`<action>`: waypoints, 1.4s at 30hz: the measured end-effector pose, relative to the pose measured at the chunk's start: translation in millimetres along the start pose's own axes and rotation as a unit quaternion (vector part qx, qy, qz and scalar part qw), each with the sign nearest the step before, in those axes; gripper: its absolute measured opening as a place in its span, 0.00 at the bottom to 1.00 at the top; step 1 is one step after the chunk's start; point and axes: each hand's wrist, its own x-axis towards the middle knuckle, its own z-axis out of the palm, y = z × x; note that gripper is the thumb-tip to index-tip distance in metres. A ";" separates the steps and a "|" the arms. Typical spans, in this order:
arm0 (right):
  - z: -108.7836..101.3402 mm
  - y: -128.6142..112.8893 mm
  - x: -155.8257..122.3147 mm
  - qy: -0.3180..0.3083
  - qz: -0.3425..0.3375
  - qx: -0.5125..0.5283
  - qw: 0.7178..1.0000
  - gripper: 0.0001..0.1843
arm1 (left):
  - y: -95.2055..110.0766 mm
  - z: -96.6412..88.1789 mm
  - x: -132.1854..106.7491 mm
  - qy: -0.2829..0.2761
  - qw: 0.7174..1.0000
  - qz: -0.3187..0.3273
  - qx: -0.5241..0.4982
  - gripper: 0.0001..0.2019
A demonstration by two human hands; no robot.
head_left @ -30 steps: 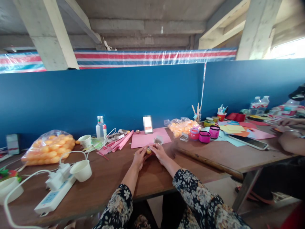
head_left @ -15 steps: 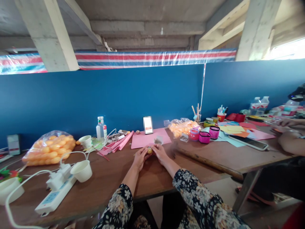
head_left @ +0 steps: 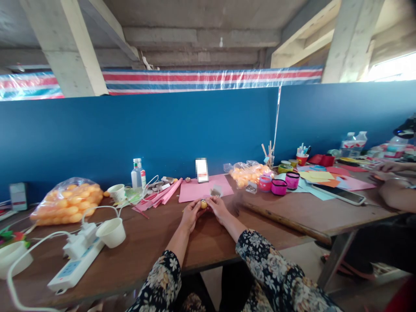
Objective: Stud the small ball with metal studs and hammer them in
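A small orange ball (head_left: 203,204) is pinched between the fingertips of both my hands over the brown wooden table (head_left: 201,242). My left hand (head_left: 191,214) curls round it from the left, and my right hand (head_left: 219,209) closes on it from the right. Just beyond them lies a pink paper sheet (head_left: 204,188) with a small clear packet (head_left: 216,191) on it. Folded pink paper strips (head_left: 162,195) lie to the left of the sheet.
A bag of orange balls (head_left: 66,201), paper cups (head_left: 111,232), a white power strip (head_left: 73,264) and a bottle (head_left: 138,173) stand left. A second ball bag (head_left: 247,172), pink tape rolls (head_left: 278,186) and coloured papers lie right, where another person's arm (head_left: 394,190) rests. A blue partition (head_left: 195,130) backs the table.
Nothing has visibly changed; both hands stay on the small ball in the same spot.
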 end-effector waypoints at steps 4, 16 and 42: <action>-0.3 0.3 0.1 -0.012 -0.001 0.000 1.000 0.16 | 2.0 1.6 -1.4 0.002 1.000 0.000 -0.001 0.15; 2.6 -2.1 -1.3 0.016 0.012 0.035 0.999 0.18 | -2.9 -0.9 -1.1 -0.052 0.998 0.015 0.013 0.24; 1.0 1.0 0.3 -0.002 0.025 0.039 0.999 0.18 | -3.5 -0.4 0.7 -0.013 1.000 0.023 -0.004 0.19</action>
